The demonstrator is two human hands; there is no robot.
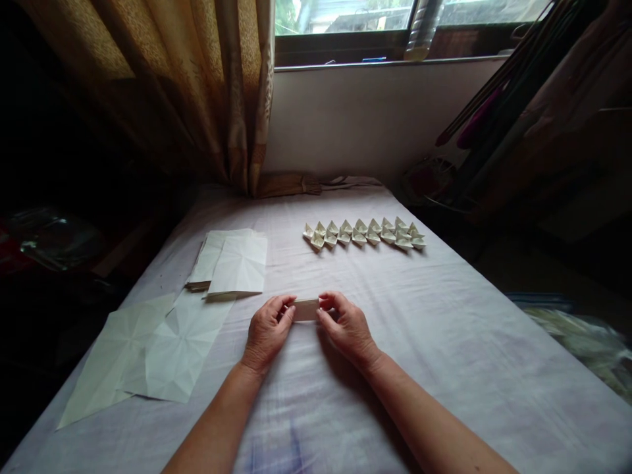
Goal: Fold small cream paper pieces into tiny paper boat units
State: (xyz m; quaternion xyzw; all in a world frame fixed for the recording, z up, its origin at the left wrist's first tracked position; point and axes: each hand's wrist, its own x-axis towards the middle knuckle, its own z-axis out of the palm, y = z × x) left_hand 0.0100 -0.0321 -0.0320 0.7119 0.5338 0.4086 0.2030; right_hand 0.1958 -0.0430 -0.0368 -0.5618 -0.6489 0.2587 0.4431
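Between my two hands is a small folded piece of paper (306, 310), a flat pale rectangle held just above the cloth. My left hand (269, 327) pinches its left end between thumb and fingers. Its right end is pinched by my right hand (347, 326). Beyond my right hand stand two rows of small folded paper boats (359, 235) with pointed middles. To the left lies a stack of creased paper sheets (239, 262). Nearer me, larger unfolded sheets (180, 349) with star-like creases overlap each other.
A pale cloth (444, 368) covers the bed or table under everything. A gold curtain (241, 99) hangs at the back left, beside a window (345, 16). Dark hanging items (518, 99) and a plastic-wrapped bundle (582, 342) are on the right.
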